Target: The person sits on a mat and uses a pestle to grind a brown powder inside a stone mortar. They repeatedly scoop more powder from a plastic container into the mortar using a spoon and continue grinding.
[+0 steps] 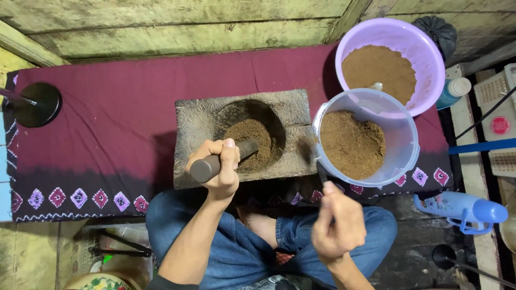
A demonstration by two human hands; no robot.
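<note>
Grinding brown powder in a stone mortar point(244, 137).
Left hand point(217, 166) clamped on pestle point(226, 157); right hand point(337, 223), at 5 o'clock, closed on thin spoon handle point(321, 173) beside clear tub point(365, 138).

1. The pestle point(223, 158) is disappearing partly inside the left hand point(217, 169), its tip lying buried in brown powder in the stone mortar point(242, 137).
2. The right hand point(337, 225) is showing blurred; the thin dark tool point(321, 173) it is pinching is too indistinct to identify.
3. The picture's bottom edge is cutting off both forearms.
4. The clear tub point(371, 137) is covering part of the purple basin point(395, 59).
</note>
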